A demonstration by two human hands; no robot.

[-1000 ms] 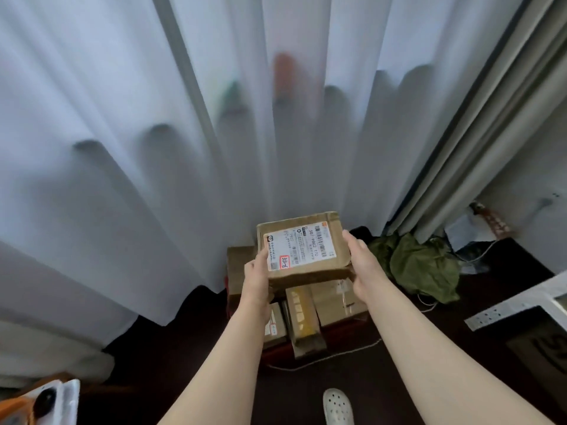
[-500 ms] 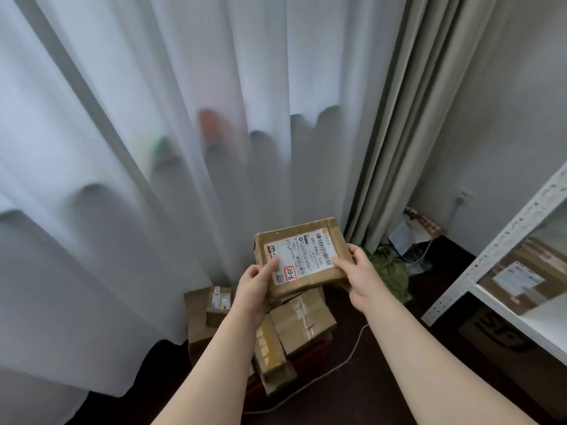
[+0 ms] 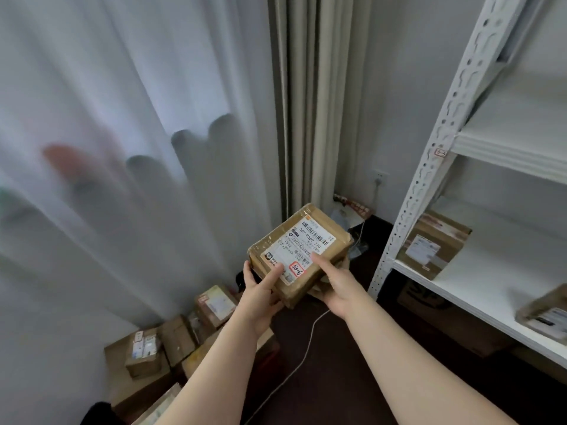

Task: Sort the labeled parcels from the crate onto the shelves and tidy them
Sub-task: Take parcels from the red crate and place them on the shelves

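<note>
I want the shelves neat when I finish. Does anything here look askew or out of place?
Yes. The floor parcels by the curtain lie heaped at mixed angles. On the shelf, the back parcel and the front parcel sit turned askew to its front edge. The held parcel looks intact.

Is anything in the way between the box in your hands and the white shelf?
Nothing visible is. The parcel has open air to the shelf. The rack's post stands at the shelf's corner, and two boxes sit there with bare board between them.

Brown labeled parcel point(image 3: 299, 253), tilted, midair
</note>
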